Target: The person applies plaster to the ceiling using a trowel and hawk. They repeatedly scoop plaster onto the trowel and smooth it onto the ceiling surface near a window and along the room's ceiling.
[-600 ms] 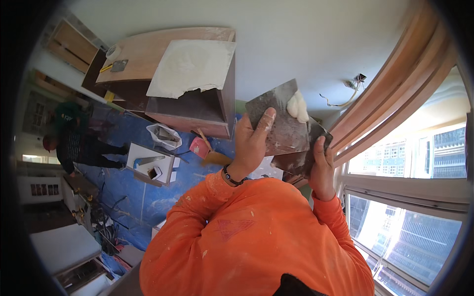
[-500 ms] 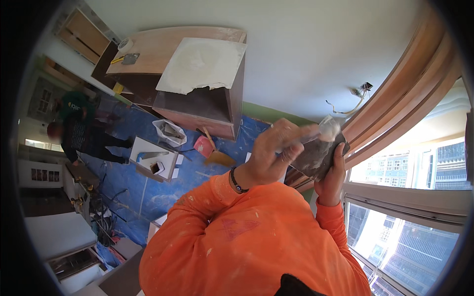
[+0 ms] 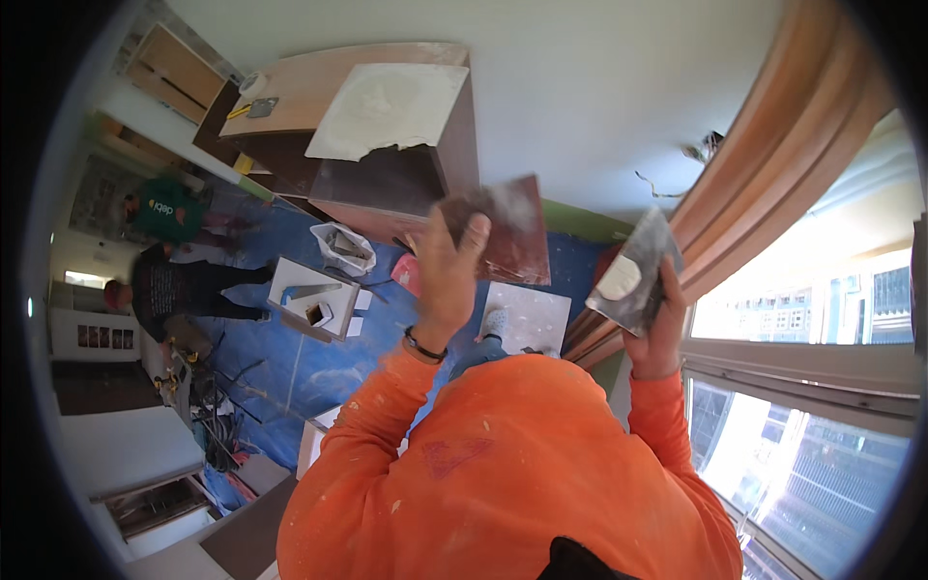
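At the right, my right hand grips a grey, flat metal plate by its lower edge, tilted up. A round off-white dab of putty sits on it. My left hand is raised near the middle, its thumb over the edge of a flat rectangular reddish-brown plate with a whitish smear; any handle is hidden. This plate is partly blurred and hangs apart from the right-hand one, close to a large wooden cabinet. On the cabinet lies a white board with a ragged edge and a pale patch.
My foot in a perforated shoe rests on a pale platform. Blue sheeting covers the floor. A white bag and low table stand left. Two people work far left; wires stick out by the curved wood trim.
My left hand has swung left, away from the right-hand plate, carrying the reddish-brown plate. The right-hand plate has turned, showing the putty. The view has shifted slightly.
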`<state>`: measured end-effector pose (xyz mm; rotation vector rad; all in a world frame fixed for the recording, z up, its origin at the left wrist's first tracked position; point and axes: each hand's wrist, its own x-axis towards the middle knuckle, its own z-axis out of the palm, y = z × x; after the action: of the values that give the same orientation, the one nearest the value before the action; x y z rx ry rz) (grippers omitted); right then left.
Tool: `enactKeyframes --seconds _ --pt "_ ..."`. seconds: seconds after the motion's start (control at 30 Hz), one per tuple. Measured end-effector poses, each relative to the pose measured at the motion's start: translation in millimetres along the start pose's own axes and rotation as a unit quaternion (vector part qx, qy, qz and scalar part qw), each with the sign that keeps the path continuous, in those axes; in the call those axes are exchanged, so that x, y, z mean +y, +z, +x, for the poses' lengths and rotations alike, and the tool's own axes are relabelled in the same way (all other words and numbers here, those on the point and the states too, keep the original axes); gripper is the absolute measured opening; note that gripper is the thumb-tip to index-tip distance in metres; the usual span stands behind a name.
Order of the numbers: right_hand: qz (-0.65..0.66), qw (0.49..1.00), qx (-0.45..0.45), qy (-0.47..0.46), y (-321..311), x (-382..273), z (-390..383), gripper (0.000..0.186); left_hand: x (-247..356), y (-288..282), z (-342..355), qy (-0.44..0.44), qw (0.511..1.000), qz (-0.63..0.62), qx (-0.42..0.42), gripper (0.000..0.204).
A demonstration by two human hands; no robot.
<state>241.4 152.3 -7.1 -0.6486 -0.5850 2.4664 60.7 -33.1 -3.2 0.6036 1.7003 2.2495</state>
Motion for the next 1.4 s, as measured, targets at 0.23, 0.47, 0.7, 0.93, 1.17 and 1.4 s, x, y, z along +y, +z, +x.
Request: enactKeyframes --seconds 0.23,0.47,0.7,0.93,1.17,1.4 --pt "0.017 0.981 -0.084 0.174 2 42 3 0.033 -23 17 -29 -0.321 0.907 -0.242 -0.127 0.055" --pt "0.046 0.981 -0.081 0.169 -27 24 6 0.033 -29 -6 -57 -0.309 0.932 -0.169 -0.084 0.055" --pt "0.026 0.996 -0.056 0.066 -43 -12 3 0.038 -54 -4 -60 -0.361 0.924 -0.075 -0.106 0.044" --pt "-0.017 0.994 0.106 -0.031 -114 -51 16 0.034 -60 -103 12 -0.108 0.951 0.277 0.089 0.028" --pt "-0.060 0.964 0.251 -0.057 -120 -41 22 0.037 -60 -138 189 0.212 0.591 0.771 0.109 0.019" --pt "-0.185 0.958 0.194 -0.103 -143 -43 54 0.053 -150 -160 271 0.156 0.488 0.851 0.117 0.022"
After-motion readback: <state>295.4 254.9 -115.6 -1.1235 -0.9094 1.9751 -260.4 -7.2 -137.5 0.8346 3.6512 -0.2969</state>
